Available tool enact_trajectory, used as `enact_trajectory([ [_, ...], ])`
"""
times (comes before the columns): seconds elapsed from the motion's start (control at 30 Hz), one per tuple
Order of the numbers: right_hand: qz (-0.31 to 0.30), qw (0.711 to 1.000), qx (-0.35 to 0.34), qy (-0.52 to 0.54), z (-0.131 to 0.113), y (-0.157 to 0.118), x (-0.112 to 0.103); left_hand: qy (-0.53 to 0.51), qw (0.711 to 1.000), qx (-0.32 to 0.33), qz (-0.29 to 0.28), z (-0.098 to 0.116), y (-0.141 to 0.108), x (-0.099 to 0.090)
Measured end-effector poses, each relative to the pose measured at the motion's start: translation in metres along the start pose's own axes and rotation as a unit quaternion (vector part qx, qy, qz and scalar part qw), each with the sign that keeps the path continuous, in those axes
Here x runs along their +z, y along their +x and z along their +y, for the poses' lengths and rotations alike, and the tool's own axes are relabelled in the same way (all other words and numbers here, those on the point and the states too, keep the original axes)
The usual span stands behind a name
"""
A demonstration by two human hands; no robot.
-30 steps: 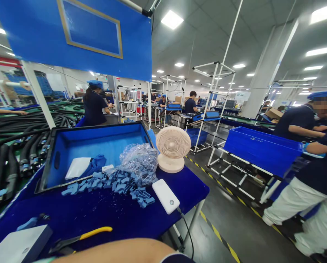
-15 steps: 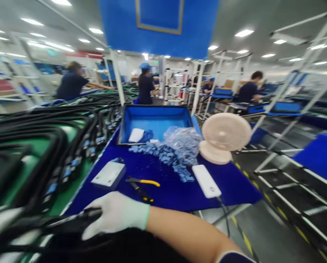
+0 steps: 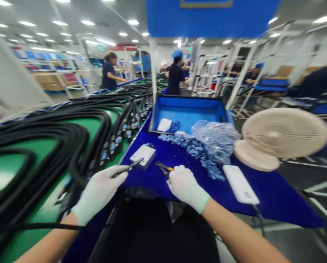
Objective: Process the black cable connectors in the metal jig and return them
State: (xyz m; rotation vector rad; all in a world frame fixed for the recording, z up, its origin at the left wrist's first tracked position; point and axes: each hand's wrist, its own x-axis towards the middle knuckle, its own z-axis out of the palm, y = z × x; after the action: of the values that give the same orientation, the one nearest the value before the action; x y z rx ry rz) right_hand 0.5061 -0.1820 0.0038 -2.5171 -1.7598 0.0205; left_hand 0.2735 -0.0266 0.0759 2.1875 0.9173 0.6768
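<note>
My left hand [image 3: 104, 188], in a white glove, pinches a thin dark metallic piece [image 3: 132, 166]; its tip overlaps the top of a small white box [image 3: 145, 154]. On the blue table, my right hand [image 3: 184, 182], also gloved, is closed on the yellow-handled pliers [image 3: 163, 168], whose dark jaws point up and left. Behind them lies a pile of small blue clips [image 3: 198, 149] beside a clear plastic bag [image 3: 217, 137]. A white rectangular device [image 3: 240, 184] with a cable rests right of my right hand.
Black cables [image 3: 67, 133] lie in long bends on the green surface at left. A blue bin [image 3: 189, 107] stands at the back of the table. A beige round fan [image 3: 285, 132] is at right. Several people work farther off.
The view has turned left. My left hand has come into sight with the metallic piece. My right hand has let go of a dark cable part and taken the pliers.
</note>
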Motion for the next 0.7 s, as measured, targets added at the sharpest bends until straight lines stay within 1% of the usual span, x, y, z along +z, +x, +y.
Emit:
enact_trajectory([
  [0.03, 0.001, 1.0, -0.008, -0.007, -0.004, 0.0, 0.005, 0.009, 0.999, -0.031, -0.026, -0.003, 0.003, 0.0],
  [0.1, 0.001, 1.0, -0.018, -0.008, -0.007, 0.004, 0.011, -0.012, 0.996, -0.07, -0.057, -0.008, 0.008, 0.0],
  [0.17, 0.012, 1.0, -0.01, 0.026, -0.005, 0.01, 0.011, -0.053, 0.992, -0.091, -0.064, -0.008, 0.011, 0.0],
  [0.23, 0.011, 0.993, 0.012, 0.115, 0.0, 0.017, 0.008, -0.095, 0.988, -0.102, -0.062, -0.005, 0.011, 0.0],
  [0.3, -0.007, 0.971, 0.02, 0.239, 0.004, 0.022, 0.002, -0.129, 0.984, -0.107, -0.062, -0.002, 0.011, -0.002],
  [0.33, -0.016, 0.954, 0.01, 0.299, 0.003, 0.023, -0.002, -0.139, 0.982, -0.107, -0.063, -0.001, 0.011, -0.003],
  [0.37, -0.018, 0.936, -0.014, 0.351, 0.001, 0.024, -0.005, -0.146, 0.982, -0.106, -0.064, 0.001, 0.011, -0.004],
  [0.43, -0.008, 0.898, -0.095, 0.429, -0.01, 0.022, -0.013, -0.148, 0.981, -0.103, -0.066, 0.003, 0.013, -0.007],
  [0.5, 0.01, 0.856, -0.197, 0.478, -0.024, 0.02, -0.022, -0.147, 0.982, -0.099, -0.07, 0.004, 0.014, -0.009],
  [0.57, 0.036, 0.819, -0.286, 0.497, -0.036, 0.018, -0.031, -0.148, 0.981, -0.095, -0.077, 0.004, 0.016, -0.009],
  [0.63, 0.059, 0.8, -0.334, 0.494, -0.045, 0.018, -0.037, -0.151, 0.981, -0.094, -0.082, 0.003, 0.017, -0.008],
  [0.67, 0.066, 0.799, -0.346, 0.488, -0.047, 0.019, -0.039, -0.152, 0.98, -0.094, -0.083, 0.002, 0.017, -0.008],
  [0.7, 0.072, 0.803, -0.347, 0.478, -0.049, 0.02, -0.04, -0.155, 0.98, -0.094, -0.083, 0.001, 0.017, -0.007],
])
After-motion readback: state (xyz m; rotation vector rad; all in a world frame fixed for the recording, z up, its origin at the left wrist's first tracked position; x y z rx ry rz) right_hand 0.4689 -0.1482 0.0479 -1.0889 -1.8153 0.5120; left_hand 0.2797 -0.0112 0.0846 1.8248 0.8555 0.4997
